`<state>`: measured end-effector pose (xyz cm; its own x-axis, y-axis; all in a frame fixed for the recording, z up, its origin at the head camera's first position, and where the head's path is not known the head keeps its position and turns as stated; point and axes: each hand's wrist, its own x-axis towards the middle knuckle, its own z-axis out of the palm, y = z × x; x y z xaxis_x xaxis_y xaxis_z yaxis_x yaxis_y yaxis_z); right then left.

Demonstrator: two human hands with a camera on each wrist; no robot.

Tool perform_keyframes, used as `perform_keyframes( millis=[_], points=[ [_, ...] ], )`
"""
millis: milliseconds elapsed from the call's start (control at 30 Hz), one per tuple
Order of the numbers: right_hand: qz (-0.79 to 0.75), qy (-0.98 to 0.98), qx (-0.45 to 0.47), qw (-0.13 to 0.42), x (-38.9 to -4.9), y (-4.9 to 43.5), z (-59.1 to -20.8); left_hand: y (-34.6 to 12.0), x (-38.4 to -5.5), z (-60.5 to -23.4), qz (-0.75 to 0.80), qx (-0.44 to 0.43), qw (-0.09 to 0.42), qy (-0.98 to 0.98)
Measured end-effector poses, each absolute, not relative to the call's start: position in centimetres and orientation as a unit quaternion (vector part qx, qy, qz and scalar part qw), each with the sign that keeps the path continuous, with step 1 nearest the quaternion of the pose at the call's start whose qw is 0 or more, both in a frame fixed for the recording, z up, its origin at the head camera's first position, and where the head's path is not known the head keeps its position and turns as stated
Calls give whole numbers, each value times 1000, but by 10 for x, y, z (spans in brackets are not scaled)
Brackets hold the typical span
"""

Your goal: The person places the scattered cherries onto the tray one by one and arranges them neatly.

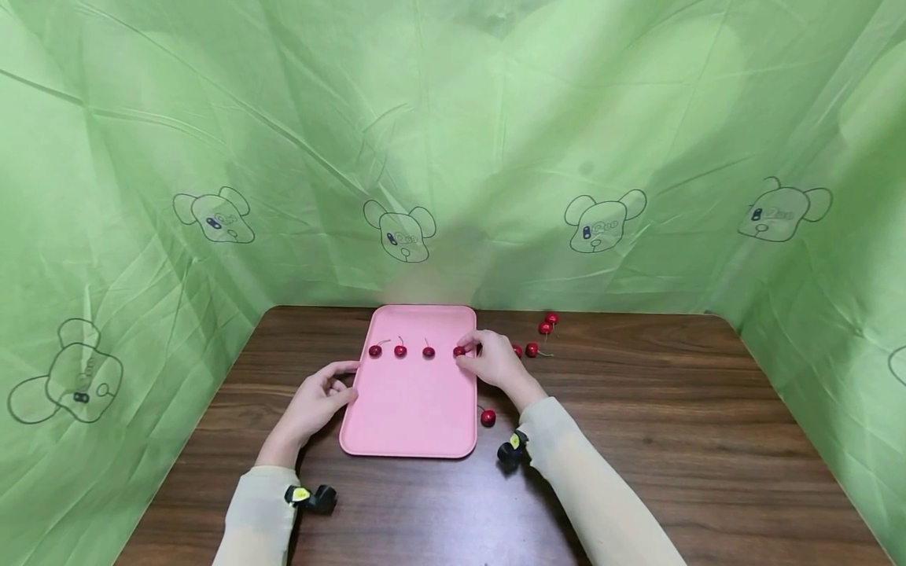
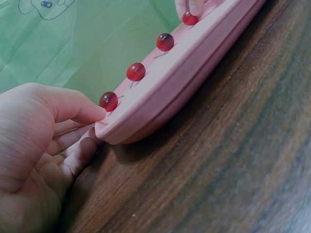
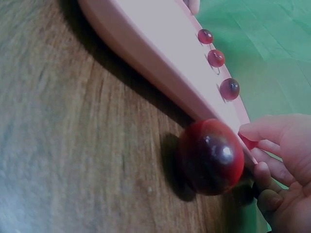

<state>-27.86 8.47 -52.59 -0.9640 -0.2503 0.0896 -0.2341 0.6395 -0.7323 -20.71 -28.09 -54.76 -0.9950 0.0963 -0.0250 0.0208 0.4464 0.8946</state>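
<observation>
A pink tray lies on the table with a row of cherries across it. Three of them, a left cherry, a second and a third, sit apart with stems showing. At the row's right end, my right hand pinches another cherry between thumb and finger, down at the tray's surface. My left hand grips the tray's left edge; in the left wrist view its thumb lies at the rim beside the nearest cherry, with other fingers lower against the side.
One loose cherry lies on the wooden table just right of the tray, looming large in the right wrist view. Several more cherries lie beyond my right hand. Green cloth hangs around the table's back and sides.
</observation>
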Motion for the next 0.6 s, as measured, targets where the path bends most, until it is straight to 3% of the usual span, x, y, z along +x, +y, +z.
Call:
perform_keyframes(
  millis=[600],
  points=[
    [-414, 897, -152, -4, -269, 94, -512, -280, -207, -547, 532, 31, 39, 845]
  ],
)
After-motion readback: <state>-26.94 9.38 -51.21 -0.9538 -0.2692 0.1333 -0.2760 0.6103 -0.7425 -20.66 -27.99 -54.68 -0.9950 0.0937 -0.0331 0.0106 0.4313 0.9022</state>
